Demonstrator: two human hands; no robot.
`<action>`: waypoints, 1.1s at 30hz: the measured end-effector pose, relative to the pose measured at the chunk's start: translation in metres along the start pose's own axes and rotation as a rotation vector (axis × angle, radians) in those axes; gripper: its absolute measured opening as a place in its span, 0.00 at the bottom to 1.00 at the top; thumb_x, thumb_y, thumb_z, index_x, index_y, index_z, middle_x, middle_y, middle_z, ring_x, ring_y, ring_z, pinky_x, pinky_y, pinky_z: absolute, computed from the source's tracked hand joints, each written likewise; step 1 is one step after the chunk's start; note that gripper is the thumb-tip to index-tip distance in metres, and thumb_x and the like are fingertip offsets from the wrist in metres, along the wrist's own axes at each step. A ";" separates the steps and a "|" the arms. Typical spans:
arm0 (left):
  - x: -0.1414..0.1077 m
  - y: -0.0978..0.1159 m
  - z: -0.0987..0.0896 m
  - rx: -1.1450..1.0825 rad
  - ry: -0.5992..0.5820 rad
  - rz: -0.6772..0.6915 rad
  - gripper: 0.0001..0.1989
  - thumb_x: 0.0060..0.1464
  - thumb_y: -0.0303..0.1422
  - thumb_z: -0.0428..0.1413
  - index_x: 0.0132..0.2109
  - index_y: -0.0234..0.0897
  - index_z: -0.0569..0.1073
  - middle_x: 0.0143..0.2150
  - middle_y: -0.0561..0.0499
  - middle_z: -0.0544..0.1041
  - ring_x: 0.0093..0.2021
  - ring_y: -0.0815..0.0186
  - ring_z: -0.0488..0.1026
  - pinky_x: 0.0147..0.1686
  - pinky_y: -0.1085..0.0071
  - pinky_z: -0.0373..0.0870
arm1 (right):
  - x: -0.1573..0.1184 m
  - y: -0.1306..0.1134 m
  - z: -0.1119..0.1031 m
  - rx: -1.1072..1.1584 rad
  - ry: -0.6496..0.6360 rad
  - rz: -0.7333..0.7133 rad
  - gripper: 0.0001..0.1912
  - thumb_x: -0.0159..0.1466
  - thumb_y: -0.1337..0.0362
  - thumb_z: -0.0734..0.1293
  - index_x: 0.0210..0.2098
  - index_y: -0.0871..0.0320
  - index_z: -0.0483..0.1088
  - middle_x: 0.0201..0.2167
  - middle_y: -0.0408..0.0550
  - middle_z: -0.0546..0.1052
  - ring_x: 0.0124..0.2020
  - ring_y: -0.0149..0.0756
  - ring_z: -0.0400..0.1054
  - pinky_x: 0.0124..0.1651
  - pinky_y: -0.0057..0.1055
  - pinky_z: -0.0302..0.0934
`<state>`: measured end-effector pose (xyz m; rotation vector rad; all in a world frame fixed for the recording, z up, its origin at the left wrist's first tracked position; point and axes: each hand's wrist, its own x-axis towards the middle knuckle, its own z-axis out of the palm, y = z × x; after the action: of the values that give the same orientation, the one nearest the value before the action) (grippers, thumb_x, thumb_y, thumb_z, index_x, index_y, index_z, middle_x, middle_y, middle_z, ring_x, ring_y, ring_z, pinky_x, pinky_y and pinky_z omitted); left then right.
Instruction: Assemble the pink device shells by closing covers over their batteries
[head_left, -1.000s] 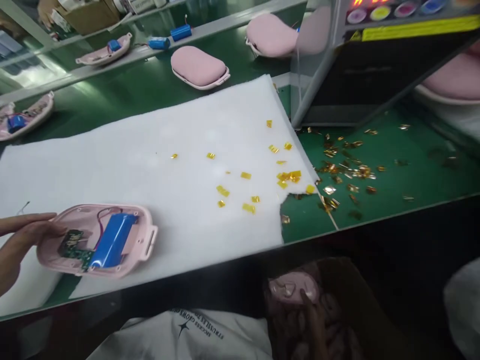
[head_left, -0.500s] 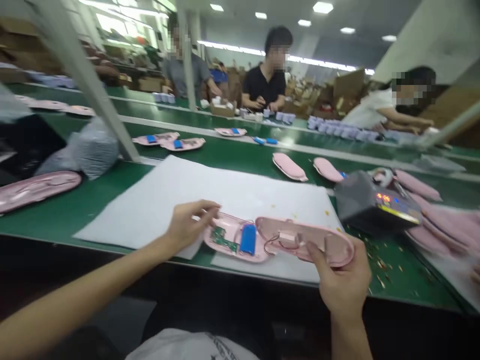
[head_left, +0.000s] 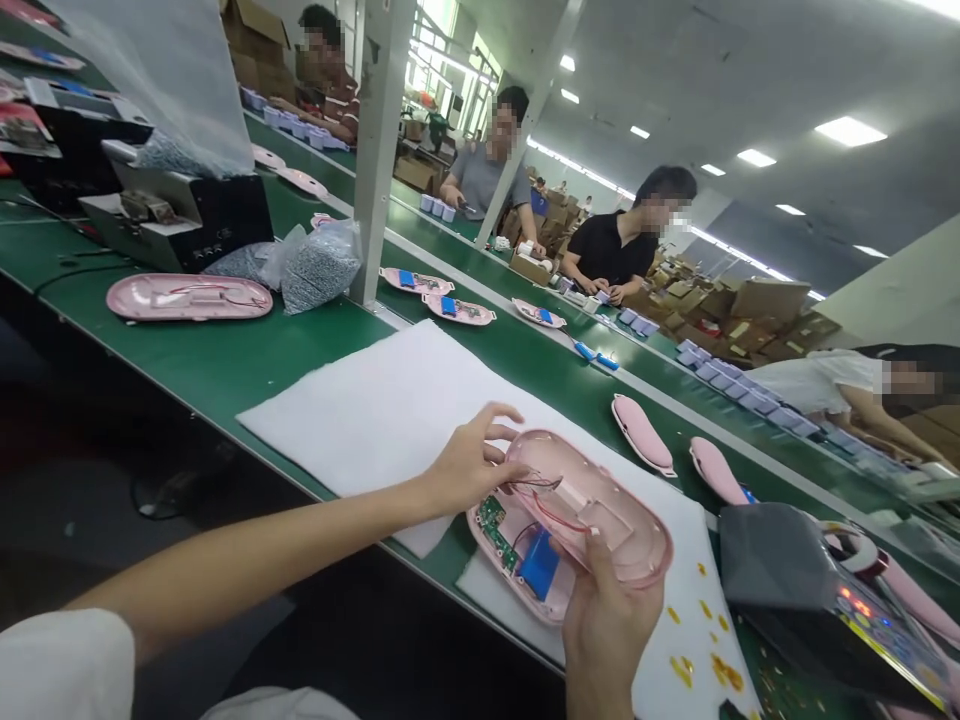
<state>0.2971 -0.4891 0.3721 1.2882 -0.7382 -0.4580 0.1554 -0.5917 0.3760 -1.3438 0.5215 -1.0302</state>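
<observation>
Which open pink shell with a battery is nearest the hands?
The one under the lid in the right hand, over the white sheet; the other battery shells lie farther off, on the belt.

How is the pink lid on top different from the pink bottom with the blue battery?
The pink lid is held up and tilted in the right hand, while the pink bottom sits lower, beneath it. The bottom holds a blue battery and a green circuit board, while the lid looks nearly bare. Both are pink and rounded.
</observation>
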 end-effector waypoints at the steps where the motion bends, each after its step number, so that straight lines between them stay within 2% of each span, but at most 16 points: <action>1: 0.001 -0.001 -0.002 -0.053 -0.012 -0.087 0.29 0.51 0.31 0.64 0.59 0.40 0.65 0.42 0.47 0.76 0.29 0.66 0.77 0.26 0.74 0.74 | 0.004 0.003 -0.003 -0.018 -0.040 0.038 0.29 0.59 0.59 0.71 0.58 0.58 0.65 0.59 0.56 0.69 0.57 0.49 0.67 0.50 0.45 0.72; 2: 0.003 -0.001 -0.003 -0.080 -0.033 -0.131 0.32 0.49 0.30 0.64 0.60 0.38 0.63 0.40 0.47 0.76 0.31 0.64 0.78 0.28 0.73 0.75 | 0.009 0.004 -0.008 -0.065 -0.062 0.068 0.30 0.58 0.58 0.72 0.58 0.58 0.66 0.58 0.56 0.70 0.56 0.49 0.68 0.51 0.46 0.71; 4: 0.004 -0.003 -0.006 -0.078 -0.079 -0.131 0.24 0.49 0.30 0.63 0.54 0.34 0.69 0.38 0.46 0.77 0.35 0.62 0.78 0.32 0.72 0.75 | 0.022 0.002 -0.018 -0.232 -0.041 0.044 0.31 0.55 0.55 0.74 0.55 0.60 0.67 0.52 0.56 0.73 0.52 0.50 0.70 0.52 0.48 0.68; 6: 0.004 -0.005 -0.005 -0.030 -0.096 -0.106 0.13 0.52 0.32 0.60 0.45 0.31 0.73 0.39 0.46 0.77 0.35 0.63 0.78 0.31 0.73 0.74 | 0.038 -0.007 -0.021 -0.468 -0.035 -0.127 0.29 0.53 0.53 0.74 0.51 0.59 0.69 0.49 0.54 0.75 0.50 0.49 0.70 0.54 0.48 0.65; 7: 0.003 -0.006 -0.004 0.005 -0.088 -0.100 0.12 0.53 0.33 0.59 0.43 0.32 0.73 0.39 0.46 0.77 0.33 0.64 0.77 0.29 0.74 0.72 | 0.046 -0.014 -0.019 -0.602 -0.087 -0.236 0.28 0.53 0.52 0.74 0.49 0.58 0.69 0.48 0.53 0.75 0.50 0.48 0.70 0.54 0.47 0.64; 10: 0.001 -0.007 -0.001 0.076 -0.052 -0.083 0.11 0.55 0.34 0.56 0.44 0.34 0.72 0.37 0.49 0.76 0.30 0.67 0.76 0.25 0.76 0.69 | 0.071 -0.028 0.001 -0.952 -0.491 -0.407 0.20 0.56 0.52 0.70 0.45 0.54 0.72 0.44 0.50 0.77 0.46 0.45 0.70 0.50 0.41 0.62; 12: 0.001 -0.007 -0.001 0.091 -0.044 -0.079 0.10 0.56 0.35 0.55 0.44 0.34 0.70 0.38 0.50 0.75 0.29 0.67 0.75 0.24 0.75 0.69 | 0.085 -0.029 0.019 -1.077 -0.745 -0.352 0.14 0.57 0.53 0.68 0.38 0.54 0.73 0.35 0.47 0.78 0.36 0.41 0.70 0.40 0.35 0.60; 14: 0.005 -0.005 -0.005 0.153 -0.075 -0.069 0.10 0.56 0.35 0.54 0.42 0.35 0.69 0.37 0.50 0.75 0.28 0.67 0.74 0.24 0.75 0.67 | 0.095 -0.024 0.034 -1.114 -0.871 -0.252 0.10 0.58 0.55 0.66 0.30 0.55 0.70 0.27 0.43 0.75 0.29 0.36 0.66 0.33 0.31 0.55; 18: 0.025 0.004 -0.017 0.435 -0.276 0.013 0.08 0.53 0.35 0.55 0.37 0.36 0.69 0.29 0.53 0.73 0.28 0.67 0.70 0.26 0.75 0.62 | 0.095 -0.021 0.050 -1.178 -0.865 -0.246 0.06 0.56 0.62 0.65 0.25 0.56 0.66 0.24 0.42 0.72 0.27 0.33 0.62 0.31 0.29 0.50; 21: 0.047 0.007 -0.023 0.520 -0.430 0.017 0.11 0.54 0.40 0.55 0.35 0.36 0.69 0.26 0.54 0.71 0.25 0.67 0.66 0.24 0.76 0.58 | 0.092 -0.027 0.043 -1.187 -0.849 -0.276 0.02 0.54 0.65 0.66 0.28 0.56 0.69 0.27 0.43 0.74 0.30 0.35 0.65 0.33 0.29 0.54; 23: 0.058 0.004 -0.024 0.501 -0.487 -0.008 0.14 0.54 0.43 0.56 0.34 0.36 0.68 0.24 0.55 0.69 0.24 0.68 0.64 0.22 0.76 0.57 | 0.093 -0.034 0.011 -1.048 -0.667 -0.261 0.07 0.56 0.61 0.67 0.34 0.55 0.72 0.32 0.45 0.76 0.35 0.37 0.68 0.38 0.31 0.60; 25: 0.061 -0.002 -0.027 0.458 -0.470 -0.055 0.15 0.54 0.45 0.57 0.32 0.37 0.68 0.24 0.56 0.68 0.23 0.69 0.63 0.21 0.77 0.57 | 0.094 -0.050 -0.049 -0.887 -0.298 -0.270 0.14 0.58 0.52 0.66 0.38 0.55 0.72 0.36 0.48 0.76 0.40 0.39 0.70 0.43 0.35 0.64; 26: 0.060 -0.006 -0.028 0.428 -0.449 -0.088 0.16 0.55 0.45 0.56 0.32 0.37 0.67 0.23 0.56 0.68 0.23 0.69 0.64 0.21 0.78 0.58 | 0.093 -0.062 -0.088 -0.843 -0.035 -0.298 0.16 0.58 0.48 0.65 0.34 0.54 0.72 0.34 0.48 0.76 0.40 0.40 0.70 0.42 0.37 0.65; 30: 0.047 -0.021 -0.029 0.276 -0.386 -0.251 0.16 0.56 0.46 0.57 0.31 0.39 0.67 0.24 0.57 0.70 0.24 0.67 0.68 0.21 0.77 0.64 | 0.096 -0.113 -0.254 -0.902 0.195 -0.276 0.23 0.43 0.39 0.72 0.19 0.50 0.64 0.23 0.45 0.71 0.38 0.45 0.70 0.47 0.47 0.65; 32: 0.043 -0.025 -0.027 0.215 -0.366 -0.304 0.17 0.53 0.48 0.59 0.31 0.40 0.68 0.23 0.58 0.71 0.24 0.66 0.69 0.21 0.75 0.66 | 0.105 -0.130 -0.310 -0.909 0.253 -0.254 0.24 0.36 0.42 0.76 0.16 0.49 0.63 0.21 0.43 0.70 0.35 0.46 0.70 0.51 0.50 0.62; 33: 0.042 -0.027 -0.025 0.189 -0.355 -0.322 0.17 0.52 0.49 0.60 0.32 0.41 0.69 0.24 0.58 0.73 0.25 0.64 0.71 0.21 0.74 0.68 | 0.111 -0.134 -0.328 -0.900 0.274 -0.240 0.23 0.34 0.44 0.77 0.16 0.48 0.64 0.21 0.43 0.69 0.35 0.46 0.70 0.53 0.51 0.61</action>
<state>0.3472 -0.5068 0.3536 1.5317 -0.8872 -0.9121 -0.0990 -0.8479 0.4625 -2.0982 1.1368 -1.2423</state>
